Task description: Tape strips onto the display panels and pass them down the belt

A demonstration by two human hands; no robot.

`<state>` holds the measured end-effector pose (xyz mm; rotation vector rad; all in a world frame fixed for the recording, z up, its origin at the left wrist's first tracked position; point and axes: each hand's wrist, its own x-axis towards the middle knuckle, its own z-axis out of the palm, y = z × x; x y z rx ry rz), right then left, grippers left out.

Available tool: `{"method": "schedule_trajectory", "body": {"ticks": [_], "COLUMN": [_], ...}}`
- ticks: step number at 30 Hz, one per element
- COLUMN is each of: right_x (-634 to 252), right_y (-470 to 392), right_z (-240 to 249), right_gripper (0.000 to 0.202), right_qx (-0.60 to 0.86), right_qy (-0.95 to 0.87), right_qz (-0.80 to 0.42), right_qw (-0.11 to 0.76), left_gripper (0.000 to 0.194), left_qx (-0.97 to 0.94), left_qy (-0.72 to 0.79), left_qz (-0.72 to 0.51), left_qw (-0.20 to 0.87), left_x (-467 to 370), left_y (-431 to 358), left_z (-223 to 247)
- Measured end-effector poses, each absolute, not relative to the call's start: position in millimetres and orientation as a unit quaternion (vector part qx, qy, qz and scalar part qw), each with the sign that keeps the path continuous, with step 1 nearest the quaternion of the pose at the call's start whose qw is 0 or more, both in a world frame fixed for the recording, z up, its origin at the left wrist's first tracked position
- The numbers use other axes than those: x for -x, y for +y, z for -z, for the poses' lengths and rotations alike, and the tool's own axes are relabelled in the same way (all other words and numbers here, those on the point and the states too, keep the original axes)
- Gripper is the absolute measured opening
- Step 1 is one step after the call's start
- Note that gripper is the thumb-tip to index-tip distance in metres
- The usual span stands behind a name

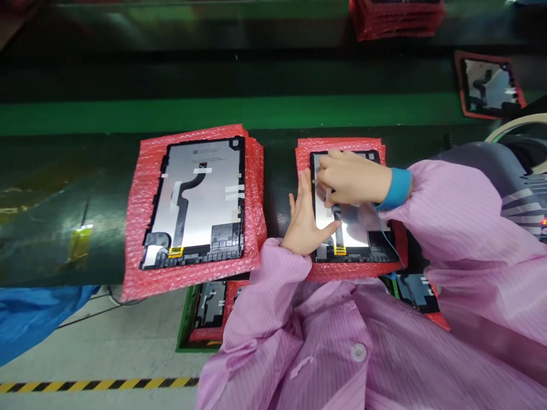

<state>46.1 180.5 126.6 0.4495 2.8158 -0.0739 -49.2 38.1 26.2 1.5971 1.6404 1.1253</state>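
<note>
A tablet screen assembly point(352, 228) with a silver back and black frame lies on a red bubble-wrap sheet point(342, 271) in front of me. My left hand point(304, 219) is open along its left edge, fingers pointing away and thumb reaching over the black ribbon cable point(338, 230). Above the panel's upper part, my right hand point(352, 176) has its fingers pinched together. A small pale bit shows at the fingertips, too hidden to name. A blue wrist strap point(394, 189) with a thin cord circles the right wrist.
Left of me, another screen assembly point(205, 199) tops a stack of red bubble wrap point(255, 210). A green crate point(184, 336) with more panels stands below the bench edge. Another panel point(489, 85) lies at the far right, near a grey machine point(482, 165). Red bubble-wrap packs point(397, 20) sit at the back.
</note>
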Motion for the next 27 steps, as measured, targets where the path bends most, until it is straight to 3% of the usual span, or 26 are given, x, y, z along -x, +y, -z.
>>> {"method": "schedule_trajectory", "body": {"ticks": [5,9,11,17,21,24,27], "right_x": [-24.8,-36.6,-61.8,-183.0,-263.0,-316.9,-361.6], "right_y": [220.7,225.2,206.7,95.0,26.7,-0.6,-10.7], "right_z": [-113.5,-126.0,-137.5,-150.9,-133.2,-108.9,-82.8], "right_gripper": [0.05,0.031,0.018,0.012,0.021,0.029,0.041], "right_qx": [-0.243,-0.378,-0.418,-0.402,-0.434,-0.526,-0.627], "right_qy": [0.954,0.922,0.902,0.862,0.786,0.687,0.576], "right_qz": [0.058,0.075,0.092,0.161,0.318,0.4,0.399], "right_qw": [0.168,0.038,-0.051,-0.262,-0.304,-0.302,-0.34], "left_gripper": [0.121,0.06,0.043,0.029,0.022,0.033,0.049], "left_qx": [-0.61,-0.681,-0.718,-0.77,-0.783,-0.776,-0.801], "left_qy": [0.641,0.636,0.619,0.578,0.562,0.568,0.553], "left_qz": [-0.397,-0.326,-0.294,-0.27,-0.264,-0.274,-0.229], "left_qw": [0.244,0.162,0.124,-0.013,-0.037,-0.019,0.028], "left_x": [49.1,41.8,37.7,35.7,39.1,43.2,47.6], "left_y": [36.8,20.7,9.0,-9.4,-2.8,8.6,22.6], "left_z": [-29.1,-47.5,-53.8,-55.6,-65.2,-68.3,-60.6]}}
